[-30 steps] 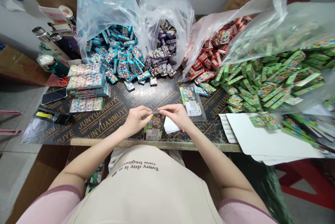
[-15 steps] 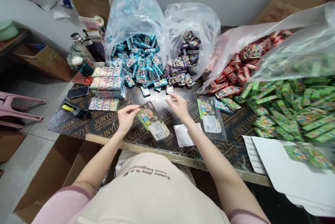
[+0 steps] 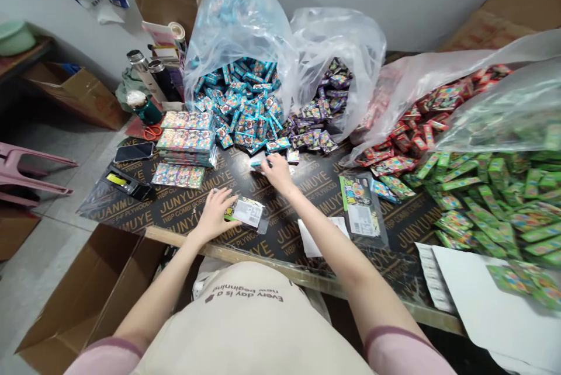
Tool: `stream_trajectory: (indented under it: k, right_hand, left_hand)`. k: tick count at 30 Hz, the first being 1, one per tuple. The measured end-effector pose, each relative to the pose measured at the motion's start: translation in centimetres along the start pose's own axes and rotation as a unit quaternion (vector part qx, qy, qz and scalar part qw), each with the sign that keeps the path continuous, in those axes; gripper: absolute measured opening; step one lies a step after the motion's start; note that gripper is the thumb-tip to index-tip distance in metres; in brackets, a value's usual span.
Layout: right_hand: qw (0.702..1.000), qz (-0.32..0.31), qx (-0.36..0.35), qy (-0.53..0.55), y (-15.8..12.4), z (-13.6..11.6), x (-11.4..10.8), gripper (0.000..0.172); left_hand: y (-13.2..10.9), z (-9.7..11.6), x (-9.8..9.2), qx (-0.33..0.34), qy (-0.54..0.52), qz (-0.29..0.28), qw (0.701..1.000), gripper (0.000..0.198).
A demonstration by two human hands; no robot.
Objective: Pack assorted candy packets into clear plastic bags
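Observation:
My left hand (image 3: 217, 211) lies with its fingers spread over one end of a clear printed pouch (image 3: 248, 211), which is flat on the table; part of the pouch is hidden under the hand. Farther back, my right hand (image 3: 278, 173) has its fingertips closed on a small blue packet (image 3: 256, 162) at the near side of the blue heap. A single purple packet (image 3: 293, 156) lies just beyond that hand. Another printed pouch (image 3: 360, 205) rests to the right, beside a white paper (image 3: 315, 238) partly covered by my right forearm.
Behind stand plastic bags spilling blue packets (image 3: 245, 106), purple packets (image 3: 311, 129) and red packets (image 3: 412, 141). Green packets (image 3: 486, 182) are heaped at right, near white sheets (image 3: 482, 299). At left are stacked packet strips (image 3: 186, 138), a phone (image 3: 134, 152), scissors (image 3: 152, 132) and a tape dispenser (image 3: 125, 183).
My right hand has moved back and left and closed on a blue packet. The pouch near my left hand has turned and now lies partly under that hand. The view has shifted slightly.

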State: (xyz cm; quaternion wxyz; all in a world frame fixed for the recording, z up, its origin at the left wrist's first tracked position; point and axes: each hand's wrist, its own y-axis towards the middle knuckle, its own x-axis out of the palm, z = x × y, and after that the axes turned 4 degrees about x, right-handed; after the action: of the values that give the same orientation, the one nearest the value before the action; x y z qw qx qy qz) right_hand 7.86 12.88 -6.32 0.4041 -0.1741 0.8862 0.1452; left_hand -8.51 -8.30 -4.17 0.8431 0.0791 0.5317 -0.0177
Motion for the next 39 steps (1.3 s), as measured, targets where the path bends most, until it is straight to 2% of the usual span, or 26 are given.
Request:
stream_trajectory:
  k: [3, 6, 7, 8, 10, 12, 13, 15, 19, 22, 25, 28, 31, 35, 37, 39]
  right_hand:
    - [0.996, -0.062, 0.066, -0.005, -1.5, 3.3, -2.3, 0.04]
    - [0.992, -0.082, 0.1, -0.009, -3.7, 5.9, -4.2, 0.033]
    - [0.992, -0.078, 0.098, -0.006, -4.6, 6.5, -4.8, 0.039]
    - [0.994, -0.076, 0.083, -0.005, -5.6, 7.0, -5.3, 0.053]
    - [0.995, -0.096, 0.022, -0.012, -7.4, 7.5, -6.0, 0.085]
    - [0.987, -0.149, -0.043, -0.032, -8.8, 7.8, -6.4, 0.099]
    - [0.983, -0.169, -0.061, -0.039, -9.4, 7.9, -6.4, 0.097]
    - [0.983, -0.167, -0.072, -0.038, -10.1, 7.9, -6.2, 0.087]
    - [0.993, -0.074, -0.092, 0.003, -10.7, 6.8, -6.3, 0.076]
    - [0.991, -0.037, -0.132, 0.006, -11.4, 4.9, -7.1, 0.077]
    - [0.984, -0.057, -0.168, -0.019, -12.4, 2.7, -7.7, 0.076]
    - [0.977, -0.103, -0.185, -0.031, -13.4, 1.1, -7.7, 0.076]
    - [0.975, -0.133, -0.178, -0.01, -13.9, 0.5, -7.5, 0.078]
    - [0.965, -0.175, -0.192, 0.032, -13.7, 0.8, -7.2, 0.081]
    - [0.965, -0.17, -0.2, 0.027, -13.6, 1.0, -6.9, 0.08]
    - [0.976, -0.122, -0.18, 0.008, -14.0, 1.0, -6.6, 0.081]
  left_hand:
    - [2.2, 1.5, 0.9, 0.1, 0.003, -0.108, 0.989, 0.087]
    - [4.1, 2.7, 1.6, 0.156, 0.011, -0.176, 0.972, 0.087]
    - [4.6, 3.0, 1.6, 0.163, 0.012, -0.189, 0.968, 0.086]
    - [5.0, 3.1, 1.5, 0.164, 0.014, -0.197, 0.967, 0.086]
    - [5.5, 3.3, 1.3, 0.158, 0.019, -0.193, 0.968, 0.087]
    - [5.7, 3.3, 1.1, 0.153, 0.025, -0.182, 0.971, 0.088]
    - [5.6, 3.3, 1.1, 0.152, 0.029, -0.18, 0.971, 0.089]
    - [5.4, 3.2, 1.3, 0.147, 0.042, -0.181, 0.972, 0.085]
    - [5.1, 2.9, 1.6, 0.117, 0.065, -0.171, 0.976, 0.074]
    - [5.1, 3.0, 1.4, 0.097, 0.036, -0.133, 0.986, 0.085]
    - [5.2, 3.4, 1.1, 0.102, -0.02, -0.106, 0.989, 0.104]
    - [5.4, 3.8, 1.1, 0.118, -0.054, -0.088, 0.988, 0.113]
    - [5.4, 4.0, 1.2, 0.127, -0.073, -0.08, 0.986, 0.117]
    - [5.4, 4.2, 1.4, 0.158, -0.105, -0.096, 0.977, 0.115]
    - [5.5, 4.2, 1.5, 0.166, -0.114, -0.093, 0.975, 0.114]
    - [5.5, 4.2, 1.5, 0.153, -0.117, -0.073, 0.979, 0.114]
